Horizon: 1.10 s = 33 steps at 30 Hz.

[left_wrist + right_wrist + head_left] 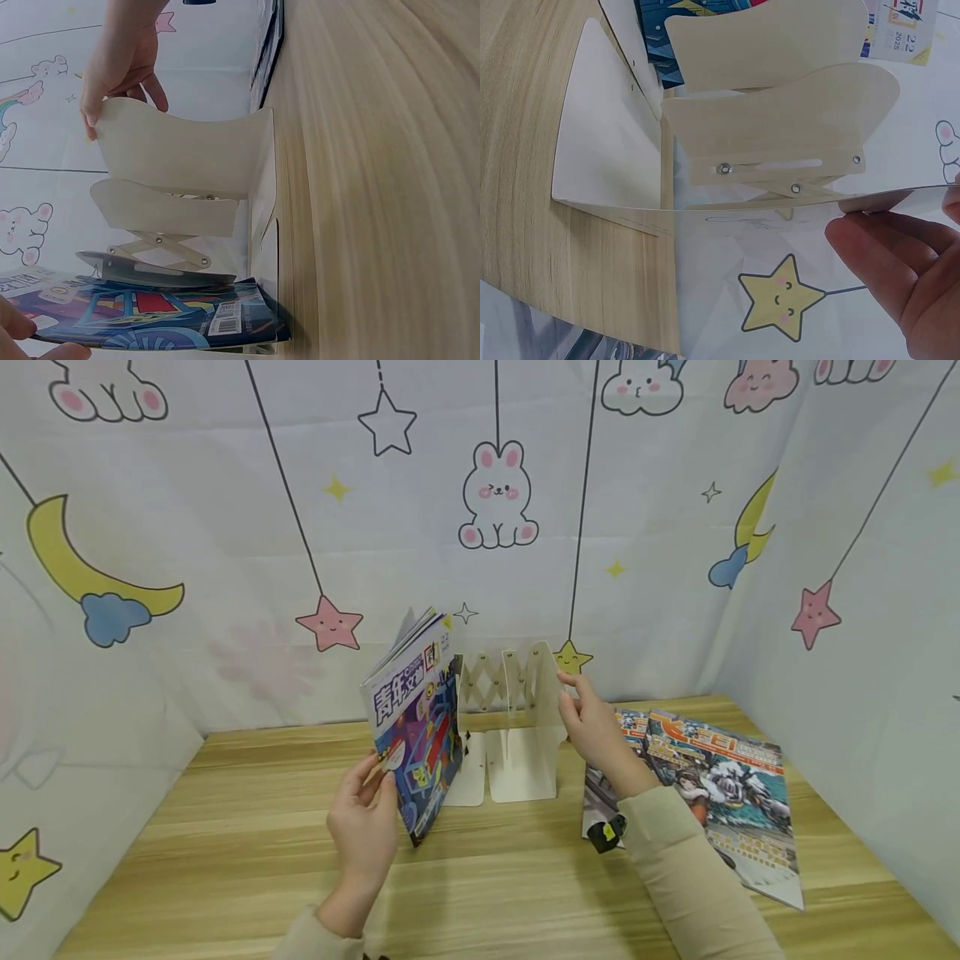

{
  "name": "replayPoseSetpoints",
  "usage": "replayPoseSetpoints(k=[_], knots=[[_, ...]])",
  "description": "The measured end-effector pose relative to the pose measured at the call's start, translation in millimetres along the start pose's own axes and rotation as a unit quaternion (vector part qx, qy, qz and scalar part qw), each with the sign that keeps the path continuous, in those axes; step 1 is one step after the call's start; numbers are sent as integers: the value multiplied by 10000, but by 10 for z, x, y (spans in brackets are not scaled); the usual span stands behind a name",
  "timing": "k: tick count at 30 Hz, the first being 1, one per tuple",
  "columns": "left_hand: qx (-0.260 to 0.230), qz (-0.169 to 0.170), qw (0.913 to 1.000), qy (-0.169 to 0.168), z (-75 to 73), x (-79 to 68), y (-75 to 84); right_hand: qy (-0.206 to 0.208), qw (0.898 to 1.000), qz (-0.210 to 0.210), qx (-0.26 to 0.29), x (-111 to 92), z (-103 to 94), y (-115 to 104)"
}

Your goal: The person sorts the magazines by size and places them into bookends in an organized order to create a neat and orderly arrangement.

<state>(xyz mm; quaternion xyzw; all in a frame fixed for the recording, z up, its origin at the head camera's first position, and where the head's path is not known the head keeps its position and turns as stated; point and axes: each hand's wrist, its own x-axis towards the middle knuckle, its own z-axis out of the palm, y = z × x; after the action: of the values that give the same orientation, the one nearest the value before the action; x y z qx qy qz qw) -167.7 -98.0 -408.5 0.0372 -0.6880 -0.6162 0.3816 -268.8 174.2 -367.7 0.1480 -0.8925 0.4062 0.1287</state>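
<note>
My left hand [367,818] grips the near edge of a colourful magazine [416,735], thumb on its cover. The magazine stands upright and tilted at the left side of a cream metal expandable bookend [525,777]; more pages or issues show behind its cover at the top. In the left wrist view the magazine [150,315] lies along the bookend's left panel [150,271]. My right hand [596,727] pinches the upper edge of the bookend's right end panel [547,718]. The right wrist view shows that panel's thin edge between the right hand's [907,277] thumb and fingers.
Two magazines [720,802] lie overlapping on the wooden table [225,843] to the right, partly under my right forearm. A small black device [606,833] is at the right wrist. A cartoon-printed cloth [420,543] hangs behind and at the sides.
</note>
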Motion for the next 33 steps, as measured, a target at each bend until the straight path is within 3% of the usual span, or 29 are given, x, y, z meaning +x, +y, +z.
replayPoseSetpoints(k=[12, 21, 33], knots=[[49, 131, 9999, -21, 72, -25, -64, -31, 10000, 5, 64, -11, -5, -8], [264, -107, 9990, -334, 98, 0, -108, -31, 10000, -1, 43, -8, -9, -4], [773, 320, 9951, -518, 106, 27, -179, -116, 9997, 126, 157, -11, -1, -2]])
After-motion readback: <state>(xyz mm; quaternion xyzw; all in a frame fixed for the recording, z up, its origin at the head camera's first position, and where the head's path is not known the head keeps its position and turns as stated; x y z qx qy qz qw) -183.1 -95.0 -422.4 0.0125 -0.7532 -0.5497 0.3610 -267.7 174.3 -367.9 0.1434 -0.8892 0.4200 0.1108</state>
